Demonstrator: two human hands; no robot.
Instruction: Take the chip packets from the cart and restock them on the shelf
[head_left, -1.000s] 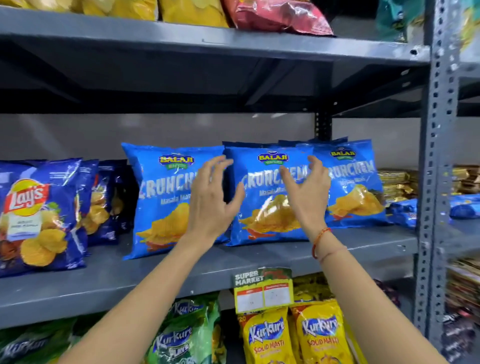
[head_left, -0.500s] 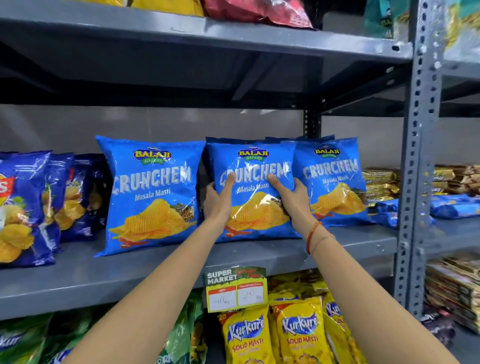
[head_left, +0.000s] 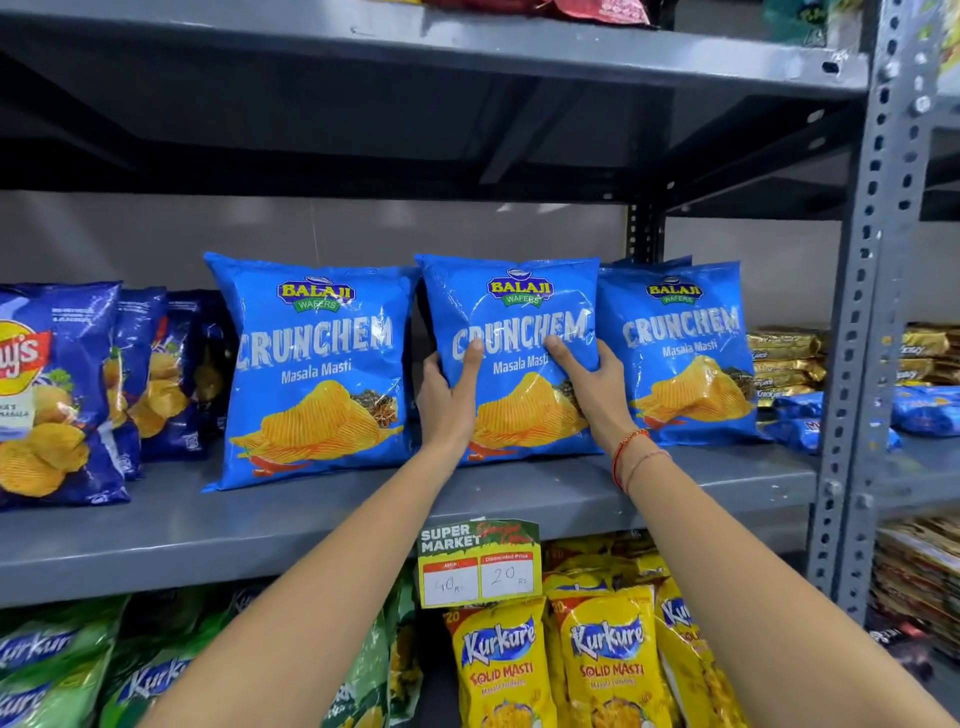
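both hands clamped on the middle packet (head_left: 519, 312): left hand (head_left: 447, 400) wrapped round its left edge, thumb across the front below the lettering; right hand (head_left: 597, 389) round its right edge, thumb on the front too, fingers hidden behind. firm two-sided hold, nothing else in either hand. red thread band (head_left: 626, 452) on the right wrist.

middle packet upright on the grey shelf (head_left: 727, 473), bottom edge at the board, set well back from the front lip. just left, a gap, then the left packet (head_left: 311, 374), same blue kind, upright and leaning slightly, nearer the front. to the right, touching or overlapping the held one's edge, the right packet (head_left: 685, 353), with another blue top showing behind it.

further left, dark blue lay's bags (head_left: 47, 395) in a row running back. far right on the same board, gold wrappers (head_left: 784, 358) stacked, small blue packs (head_left: 800, 415) below them. grey upright (head_left: 872, 291) with punched holes at the right.

on the shelf's front lip, a price tag (head_left: 478, 564) reading 40 and 20. underneath, yellow kurkure bags (head_left: 550, 660) and green kurkure bags (head_left: 104, 670). above, the upper shelf (head_left: 467, 47) with a red bag (head_left: 592, 9) at its edge.
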